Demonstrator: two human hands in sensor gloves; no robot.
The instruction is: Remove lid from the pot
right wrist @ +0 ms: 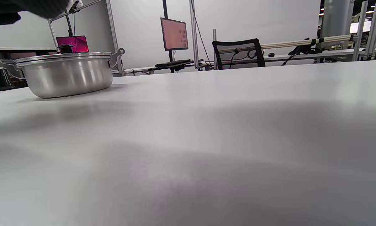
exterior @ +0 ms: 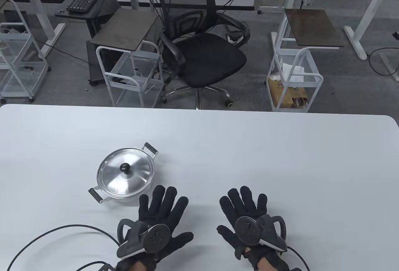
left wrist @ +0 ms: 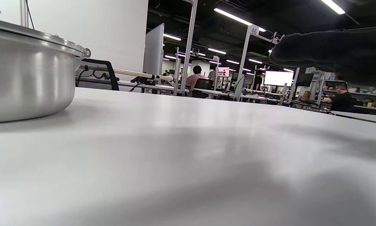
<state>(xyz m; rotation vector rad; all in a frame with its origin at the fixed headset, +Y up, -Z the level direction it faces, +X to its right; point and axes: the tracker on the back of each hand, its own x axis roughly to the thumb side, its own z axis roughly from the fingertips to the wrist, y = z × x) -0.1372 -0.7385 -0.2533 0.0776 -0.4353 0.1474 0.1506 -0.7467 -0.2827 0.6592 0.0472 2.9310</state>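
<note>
A shiny steel pot point(exterior: 103, 193) with two black side handles stands on the white table point(exterior: 249, 159), left of centre. Its steel lid point(exterior: 137, 174) with a black knob point(exterior: 125, 168) sits on it. My left hand point(exterior: 157, 218) lies flat on the table, fingers spread, just near and right of the pot, its fingertips point(exterior: 159, 190) close to the pot's rim, holding nothing. My right hand point(exterior: 249, 218) lies flat and spread further right, empty. The pot fills the left of the left wrist view point(left wrist: 24, 78) and shows at the left of the right wrist view point(right wrist: 65, 73).
A black cable point(exterior: 46, 236) loops on the table at the near left. Beyond the table's far edge stand an office chair point(exterior: 202, 49) and wire carts point(exterior: 134, 74).
</note>
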